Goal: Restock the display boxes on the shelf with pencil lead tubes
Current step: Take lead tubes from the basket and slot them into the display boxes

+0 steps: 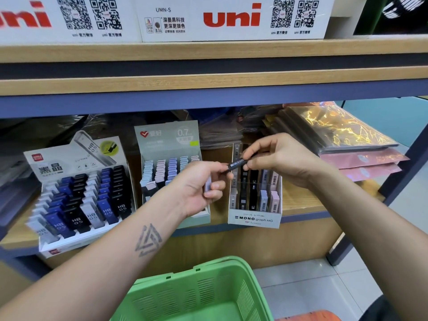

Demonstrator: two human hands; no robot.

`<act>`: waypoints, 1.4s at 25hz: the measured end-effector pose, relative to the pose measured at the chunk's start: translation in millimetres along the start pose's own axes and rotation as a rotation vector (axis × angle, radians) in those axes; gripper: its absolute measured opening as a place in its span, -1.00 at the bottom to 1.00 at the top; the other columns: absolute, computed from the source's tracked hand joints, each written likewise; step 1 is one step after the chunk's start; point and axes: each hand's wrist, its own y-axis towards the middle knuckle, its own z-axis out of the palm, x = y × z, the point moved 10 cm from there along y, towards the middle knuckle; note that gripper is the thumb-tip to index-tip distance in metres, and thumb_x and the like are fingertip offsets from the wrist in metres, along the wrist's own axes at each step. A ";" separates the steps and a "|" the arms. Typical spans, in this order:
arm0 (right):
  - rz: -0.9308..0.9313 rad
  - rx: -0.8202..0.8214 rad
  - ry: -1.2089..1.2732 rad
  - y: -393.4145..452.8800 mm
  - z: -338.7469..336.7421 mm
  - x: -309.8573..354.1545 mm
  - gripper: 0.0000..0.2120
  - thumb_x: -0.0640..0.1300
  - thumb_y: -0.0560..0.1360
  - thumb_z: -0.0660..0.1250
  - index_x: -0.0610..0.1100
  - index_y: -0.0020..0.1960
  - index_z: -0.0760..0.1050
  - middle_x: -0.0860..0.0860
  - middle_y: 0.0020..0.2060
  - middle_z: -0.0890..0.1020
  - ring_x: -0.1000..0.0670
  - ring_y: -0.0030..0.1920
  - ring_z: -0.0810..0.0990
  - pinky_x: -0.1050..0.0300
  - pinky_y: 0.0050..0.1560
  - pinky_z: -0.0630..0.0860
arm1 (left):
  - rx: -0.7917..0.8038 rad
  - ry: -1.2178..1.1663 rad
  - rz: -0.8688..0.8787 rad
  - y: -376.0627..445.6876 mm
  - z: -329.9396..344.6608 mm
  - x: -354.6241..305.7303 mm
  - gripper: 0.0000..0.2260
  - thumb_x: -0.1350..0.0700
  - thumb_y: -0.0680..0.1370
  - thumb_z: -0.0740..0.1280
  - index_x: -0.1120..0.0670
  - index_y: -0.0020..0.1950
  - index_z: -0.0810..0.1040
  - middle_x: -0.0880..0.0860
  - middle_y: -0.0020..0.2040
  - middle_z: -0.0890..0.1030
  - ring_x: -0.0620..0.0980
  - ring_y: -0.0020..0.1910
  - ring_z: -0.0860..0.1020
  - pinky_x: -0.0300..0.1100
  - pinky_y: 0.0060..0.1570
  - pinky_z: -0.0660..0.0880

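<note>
Together, both hands held a black pencil lead tube (pixel 238 163) just above the back of the MONO graph MG display box (pixel 254 200), which stood on the wooden shelf (pixel 301 202). The right hand (pixel 281 158) pinched the tube's right end between thumb and fingertips; the left hand (pixel 201 188) pinched its left end, and its curled lower fingers also gripped a pale lilac tube (pixel 207 185). Inside that box, black, lilac and pink tubes stood upright in rows. Just left of the box sat a grey-green 0.7 display box (pixel 169 144) with pastel tubes, partly hidden behind the left hand. Further left of it stood a white HB 0.5 display box (pixel 76 193) packed with blue, black and clear tubes. Right of the MONO box lay a stack of shiny wrapped packets (pixel 342 140). Below the box, nearest the camera, was a green plastic basket (pixel 199 293). Above it, white uni cartons (pixel 231 17) lined the upper shelf.
</note>
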 end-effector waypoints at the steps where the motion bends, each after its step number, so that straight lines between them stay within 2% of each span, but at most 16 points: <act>1: 0.005 0.008 -0.030 -0.5 0.2 -0.8 -0.83 -0.41 0.40 0.50 -0.27 -0.03 0.67 -0.22 -0.10 0.72 -0.24 0.04 0.69 -0.09 0.16 0.61 | -0.043 0.030 0.067 1.2 -5.4 -7.6 -0.89 0.32 0.60 0.27 0.29 0.12 0.50 0.16 -0.28 0.54 -0.13 -0.55 0.27 -0.34 -0.66 0.11; 4: 0.005 0.046 -0.096 -1.7 2.9 0.3 -0.84 -0.38 0.42 0.51 -0.23 -0.03 0.68 -0.16 -0.10 0.73 -0.20 0.01 0.69 0.04 0.08 0.63 | -0.110 0.167 0.217 1.2 -11.6 -22.8 -0.88 0.36 0.60 0.28 0.32 0.11 0.55 0.16 -0.28 0.54 -0.13 -0.56 0.28 -0.35 -0.64 0.11; 8: -0.082 0.059 -0.213 -2.7 14.5 11.6 -0.81 -0.29 0.42 0.55 -0.18 0.02 0.66 -0.08 -0.12 0.73 -0.04 -0.06 0.70 0.14 0.03 0.63 | -0.111 0.342 0.304 -4.0 -1.3 -29.5 -0.92 0.33 0.59 0.33 0.28 0.04 0.61 0.16 -0.27 0.54 -0.13 -0.55 0.28 -0.34 -0.61 0.10; 10: -0.116 0.083 -0.269 -2.6 24.8 15.5 -0.73 -0.29 0.42 0.56 -0.15 0.09 0.63 -0.07 -0.14 0.71 -0.01 -0.10 0.70 0.12 0.02 0.64 | -0.122 0.357 0.339 -6.5 3.3 -32.8 -0.95 0.33 0.58 0.35 0.26 0.02 0.57 0.20 -0.22 0.49 -0.13 -0.55 0.26 -0.34 -0.60 0.10; 12: -0.102 0.090 -0.269 -3.0 27.1 16.4 -0.59 -0.30 0.43 0.54 -0.12 0.24 0.57 -0.11 -0.16 0.70 -0.04 -0.13 0.71 0.10 -0.01 0.66 | -0.140 0.292 0.347 -6.7 3.0 -34.8 -0.87 0.36 0.56 0.36 0.25 0.09 0.51 0.23 -0.18 0.48 -0.12 -0.56 0.26 -0.34 -0.59 0.09; 14: -0.092 -0.002 -0.277 -3.3 11.2 19.2 -0.52 -0.30 0.45 0.52 -0.09 0.32 0.53 -0.14 -0.13 0.69 -0.05 -0.15 0.72 0.10 -0.02 0.67 | -0.138 0.229 0.312 -5.1 2.8 -33.1 -0.87 0.36 0.56 0.33 0.26 0.09 0.48 0.22 -0.20 0.49 -0.11 -0.54 0.27 -0.32 -0.60 0.08; 16: -0.074 -0.214 -0.271 -4.1 -23.6 20.5 -0.61 -0.28 0.47 0.50 -0.09 0.27 0.58 -0.10 -0.05 0.69 -0.02 -0.12 0.72 0.11 -0.02 0.67 | -0.106 0.173 0.212 -4.4 4.9 -24.1 -0.95 0.29 0.58 0.27 0.23 0.02 0.47 0.16 -0.26 0.52 -0.09 -0.50 0.28 -0.31 -0.61 0.11; 18: -0.061 -0.397 -0.349 -6.7 -57.6 19.7 -0.72 -0.24 0.50 0.49 -0.08 0.19 0.62 0.02 0.00 0.69 0.06 -0.05 0.68 0.22 -0.03 0.62 | -0.037 0.113 0.075 -4.8 9.3 -10.5 -0.82 0.15 0.58 0.19 0.25 0.02 0.50 0.14 -0.30 0.52 -0.07 -0.45 0.29 -0.30 -0.60 0.16; 20: -0.052 -0.494 -0.485 -6.6 -77.9 17.7 -0.78 -0.22 0.51 0.48 -0.07 0.14 0.66 0.06 0.01 0.68 0.06 0.01 0.64 0.23 0.01 0.50 | 0.032 0.074 -0.005 -5.1 13.3 -2.3 -0.67 0.08 0.55 0.10 0.29 0.01 0.54 0.13 -0.30 0.49 -0.05 -0.41 0.31 -0.26 -0.54 0.19; 23: -0.071 -0.575 -0.624 -6.5 -87.4 15.9 -0.78 -0.19 0.49 0.50 -0.08 0.13 0.67 0.04 0.02 0.70 0.02 0.04 0.64 0.16 0.05 0.51 | 0.079 0.036 -0.042 -6.5 19.9 5.2 -0.72 0.12 0.52 0.11 0.27 -0.05 0.54 0.11 -0.29 0.45 -0.04 -0.39 0.33 -0.22 -0.45 0.27; 26: -0.071 -0.559 -0.711 -1.7 -81.8 11.8 -0.79 -0.16 0.46 0.53 -0.08 0.09 0.66 0.00 -0.02 0.71 -0.02 0.00 0.65 0.01 0.08 0.60 | 0.085 0.034 -0.030 -5.0 23.7 8.2 -0.83 0.20 0.59 0.20 0.25 -0.03 0.54 0.10 -0.24 0.47 -0.04 -0.34 0.41 -0.20 -0.33 0.40; 30: -0.058 -0.451 -0.775 8.6 -67.3 -4.9 -0.79 -0.19 0.46 0.53 -0.07 0.08 0.66 -0.02 -0.06 0.71 -0.04 -0.03 0.66 -0.09 0.07 0.64 | 0.050 0.107 0.051 -2.4 19.8 3.2 -0.84 0.25 0.61 0.29 0.30 0.09 0.63 0.12 -0.20 0.58 -0.01 -0.25 0.54 -0.13 -0.17 0.54; 35: -0.100 -0.456 -0.913 12.0 -54.7 -7.9 -0.81 -0.17 0.47 0.51 -0.08 0.08 0.67 -0.07 0.00 0.69 -0.10 0.00 0.65 -0.07 0.00 0.62 | 0.043 0.123 0.082 -2.5 18.7 0.8 -0.82 0.26 0.59 0.34 0.28 0.15 0.66 0.14 -0.14 0.64 0.02 -0.17 0.61 -0.08 -0.09 0.62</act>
